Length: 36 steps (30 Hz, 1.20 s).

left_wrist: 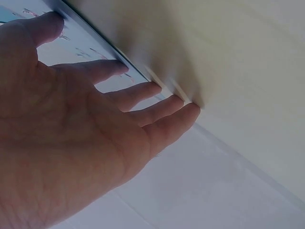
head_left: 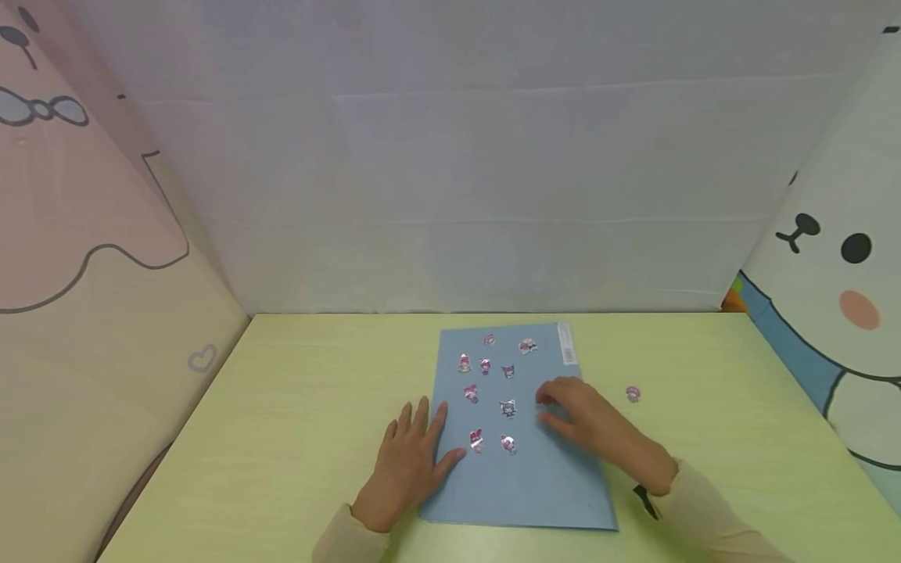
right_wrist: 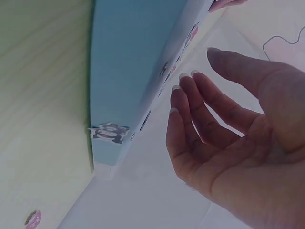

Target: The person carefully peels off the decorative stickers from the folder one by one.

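A blue folder (head_left: pixel 521 496) lies on the table, with several small cartoon stickers spread over its upper and left parts, among them a grey-and-white one (head_left: pixel 507 408). My left hand (head_left: pixel 404 469) rests at the folder's left edge. Its fingers are spread, the thumb reaching over the blue surface close to a pink sticker (head_left: pixel 476 440). Over the folder's right side hovers my right hand (head_left: pixel 598 422), fingers loosely bent and thumb apart. Nothing shows between them in the right wrist view, where a sticker (right_wrist: pixel 109 132) sits near the folder's edge.
On the pale yellow-green table (head_left: pixel 317 391), one pink sticker (head_left: pixel 633 394) lies right of the folder. A white barcode label (head_left: pixel 566 344) is at the folder's top right corner. White cloth (head_left: pixel 450 195) hangs behind; cartoon-printed cloths flank the table.
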Motion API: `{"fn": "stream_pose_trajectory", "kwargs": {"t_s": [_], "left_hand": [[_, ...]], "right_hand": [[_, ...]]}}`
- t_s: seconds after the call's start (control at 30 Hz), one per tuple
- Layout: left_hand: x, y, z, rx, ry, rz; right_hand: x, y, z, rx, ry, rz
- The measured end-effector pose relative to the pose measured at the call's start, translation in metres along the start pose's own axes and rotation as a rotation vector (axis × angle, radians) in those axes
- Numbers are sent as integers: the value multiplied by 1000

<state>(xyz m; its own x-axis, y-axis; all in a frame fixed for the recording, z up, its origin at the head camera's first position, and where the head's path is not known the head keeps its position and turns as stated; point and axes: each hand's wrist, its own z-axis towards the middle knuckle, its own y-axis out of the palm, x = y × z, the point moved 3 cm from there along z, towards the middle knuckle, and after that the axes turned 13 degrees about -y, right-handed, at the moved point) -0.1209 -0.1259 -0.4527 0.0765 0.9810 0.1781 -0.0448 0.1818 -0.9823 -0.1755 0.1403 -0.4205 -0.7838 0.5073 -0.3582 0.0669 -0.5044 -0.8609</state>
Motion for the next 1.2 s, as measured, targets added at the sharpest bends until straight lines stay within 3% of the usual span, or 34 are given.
{"fn": "stream_pose_trajectory", "kwargs": {"t_s": [0.87,1.2], "left_hand": [[0,1,1,-26,-13,18],[-1,2,1,-6,-3,9]], "right_hand": [[-25,22,12,-133,-80,28],[-30,28,13,-160,-111,24]]}}
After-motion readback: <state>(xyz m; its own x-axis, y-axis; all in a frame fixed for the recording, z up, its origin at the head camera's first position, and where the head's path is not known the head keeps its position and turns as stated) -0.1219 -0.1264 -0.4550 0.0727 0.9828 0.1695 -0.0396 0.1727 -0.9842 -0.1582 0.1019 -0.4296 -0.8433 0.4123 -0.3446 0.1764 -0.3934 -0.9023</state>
